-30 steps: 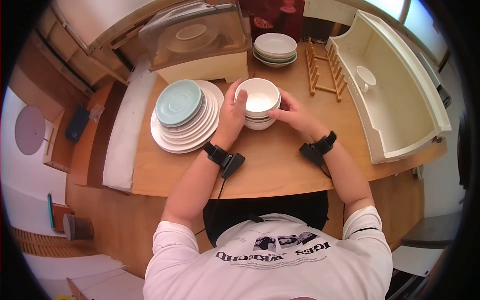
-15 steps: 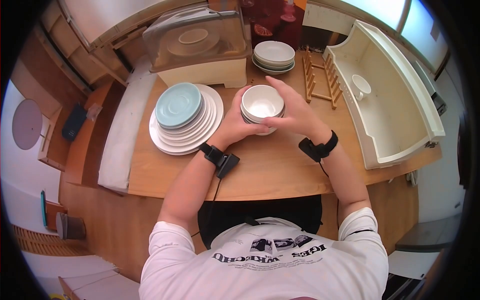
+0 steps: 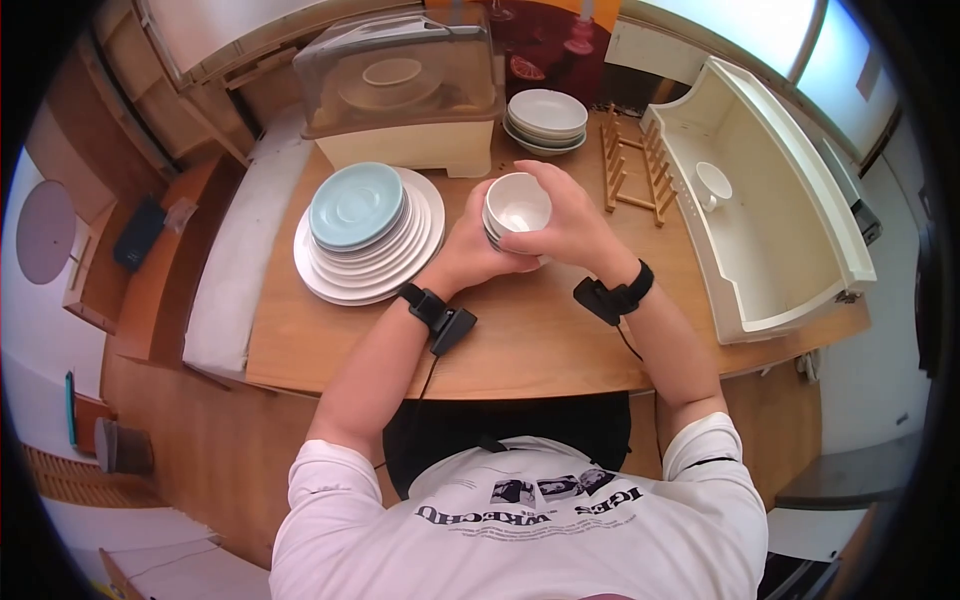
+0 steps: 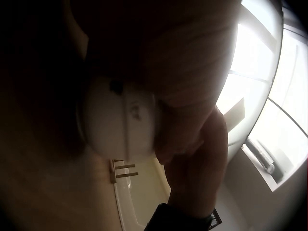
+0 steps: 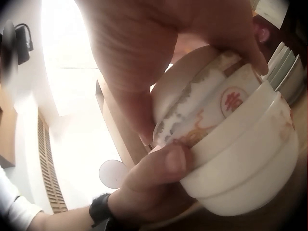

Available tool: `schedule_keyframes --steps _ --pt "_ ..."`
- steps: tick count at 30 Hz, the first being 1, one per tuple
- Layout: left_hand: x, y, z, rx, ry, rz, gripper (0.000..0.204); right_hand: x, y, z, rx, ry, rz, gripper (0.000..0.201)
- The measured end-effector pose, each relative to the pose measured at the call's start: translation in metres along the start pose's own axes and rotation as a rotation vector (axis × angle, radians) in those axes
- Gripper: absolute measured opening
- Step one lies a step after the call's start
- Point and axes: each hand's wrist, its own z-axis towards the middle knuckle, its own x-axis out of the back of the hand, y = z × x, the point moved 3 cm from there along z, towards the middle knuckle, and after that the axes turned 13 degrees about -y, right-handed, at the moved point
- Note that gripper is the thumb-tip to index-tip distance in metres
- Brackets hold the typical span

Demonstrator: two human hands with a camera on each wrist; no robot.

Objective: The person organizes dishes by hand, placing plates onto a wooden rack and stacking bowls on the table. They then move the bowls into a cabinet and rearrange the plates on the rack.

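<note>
A stack of nested white bowls (image 3: 520, 205) is between my two hands at the middle of the table. My right hand (image 3: 578, 225) grips the upper bowls from the right, thumb at the near rim and fingers over the far side. Lower down, my left hand (image 3: 472, 250) holds the stack from the left. The right wrist view shows the left thumb (image 5: 175, 159) against the bowls' side. There the upper bowls carry a red character and patterned bands, while the lower bowls (image 5: 245, 168) look plainer. The left wrist view is dark, with a white bowl (image 4: 115, 120) below the fingers.
Left of my hands stands a stack of white plates (image 3: 425, 240) topped by a pale blue plate (image 3: 355, 205). Behind are a lidded dish box (image 3: 400, 140) and stacked dishes (image 3: 546, 112). A wooden rack (image 3: 640, 170) and a cream bin (image 3: 780, 240) with a cup (image 3: 712, 185) are rightward.
My right hand has shifted from the stack's right side to span the top bowls' rim. The left thumb has moved from the upper rim down to the near side.
</note>
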Motion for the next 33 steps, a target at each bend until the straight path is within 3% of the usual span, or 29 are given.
schedule_keyframes --steps 9,18,21,27,33 --pt "0.004 0.001 -0.002 0.009 0.148 0.089 0.111 0.043 0.028 -0.007 0.024 0.364 0.246 0.082" --pt "0.008 -0.006 -0.002 -0.003 0.301 0.184 0.112 0.025 0.074 -0.034 -0.352 0.244 0.148 0.089" --pt "0.008 -0.009 -0.003 0.01 0.297 0.201 0.112 0.023 0.076 -0.039 -0.388 0.166 0.055 0.093" --pt "0.01 -0.01 -0.002 0.029 0.274 0.203 0.111 0.019 0.085 -0.049 -0.285 0.058 -0.109 0.102" --pt "0.009 -0.008 -0.002 0.037 0.245 0.153 0.113 0.023 0.09 -0.05 -0.254 -0.06 -0.084 0.107"
